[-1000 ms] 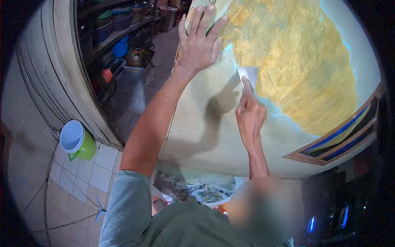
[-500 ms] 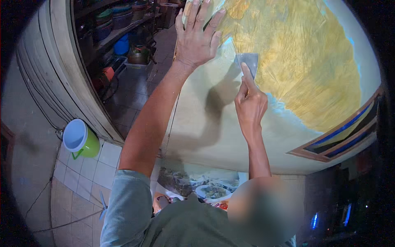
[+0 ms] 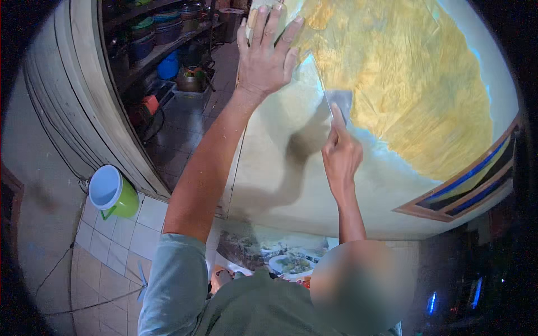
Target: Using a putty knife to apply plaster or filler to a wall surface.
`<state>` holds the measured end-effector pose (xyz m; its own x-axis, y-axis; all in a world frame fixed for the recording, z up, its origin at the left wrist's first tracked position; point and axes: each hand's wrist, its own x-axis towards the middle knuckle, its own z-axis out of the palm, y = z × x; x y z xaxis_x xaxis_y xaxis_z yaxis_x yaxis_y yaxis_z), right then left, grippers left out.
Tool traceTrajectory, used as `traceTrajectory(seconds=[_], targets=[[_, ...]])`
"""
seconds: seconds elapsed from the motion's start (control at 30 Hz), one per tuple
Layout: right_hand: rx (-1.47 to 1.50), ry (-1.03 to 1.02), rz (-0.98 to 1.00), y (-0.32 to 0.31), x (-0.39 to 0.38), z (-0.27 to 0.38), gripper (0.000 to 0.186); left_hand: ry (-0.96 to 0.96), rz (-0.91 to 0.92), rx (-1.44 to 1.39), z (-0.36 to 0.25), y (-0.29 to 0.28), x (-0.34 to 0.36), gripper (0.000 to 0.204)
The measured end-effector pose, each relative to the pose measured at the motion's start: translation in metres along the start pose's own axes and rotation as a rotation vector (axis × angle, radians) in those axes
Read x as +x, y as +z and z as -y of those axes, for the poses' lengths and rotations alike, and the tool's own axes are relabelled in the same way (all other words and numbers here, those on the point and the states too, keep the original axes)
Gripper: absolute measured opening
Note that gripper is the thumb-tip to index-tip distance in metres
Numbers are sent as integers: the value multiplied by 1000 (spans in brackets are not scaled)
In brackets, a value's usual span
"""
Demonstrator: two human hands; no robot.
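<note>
My left hand (image 3: 268,61) lies with fingers spread against the upper left part of the cream wall (image 3: 269,168), close to its edge by the doorway. My right hand (image 3: 342,148) grips a putty knife (image 3: 342,98), its forefinger along the metal blade. The blade is against the wall at the left border of a large yellow, wrinkled patch (image 3: 414,84), which has a ragged pale blue edge. A narrow pale blue streak rises from the blade toward my left hand. Shadows of my arm fall on the cream surface below.
A doorway at the left shows shelves (image 3: 148,56) of basins and pots and a tiled floor. A green bucket (image 3: 126,199) stands on tiles (image 3: 112,241) outside it, beside cables (image 3: 50,129). A wood-framed window (image 3: 454,196) is at the lower right of the wall.
My right hand and the putty knife moved up along the patch's border, then back down to about where they were a second ago. My left hand shifted only slightly.
</note>
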<state>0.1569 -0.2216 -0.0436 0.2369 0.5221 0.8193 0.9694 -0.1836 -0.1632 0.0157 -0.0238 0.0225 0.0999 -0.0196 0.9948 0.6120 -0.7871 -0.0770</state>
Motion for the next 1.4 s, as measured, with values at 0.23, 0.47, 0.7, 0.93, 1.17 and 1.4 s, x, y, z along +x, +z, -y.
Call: traceTrajectory(seconds=[0.23, 0.47, 0.7, 0.93, 1.17, 1.4], targets=[[38, -79, 11, -4, -1, -15, 64, 86, -236, 75, 23, 46, 4, 68], [44, -102, 75, -16, 5, -31, 63, 133, -234, 104, 29, 46, 5, 73], [-87, -187, 128, -18, 26, -29, 69, 214, -433, 59, 21, 73, 1, 70], [-115, -150, 155, -29, 14, -52, 71, 11, 50, 80, -13, 14, 3, 71], [-203, -214, 152, -33, 17, -59, 67, -3, 43, 12, -12, 41, -1, 64], [-218, -177, 143, -32, 20, -53, 66, -10, 50, 11, -33, 30, -2, 71]])
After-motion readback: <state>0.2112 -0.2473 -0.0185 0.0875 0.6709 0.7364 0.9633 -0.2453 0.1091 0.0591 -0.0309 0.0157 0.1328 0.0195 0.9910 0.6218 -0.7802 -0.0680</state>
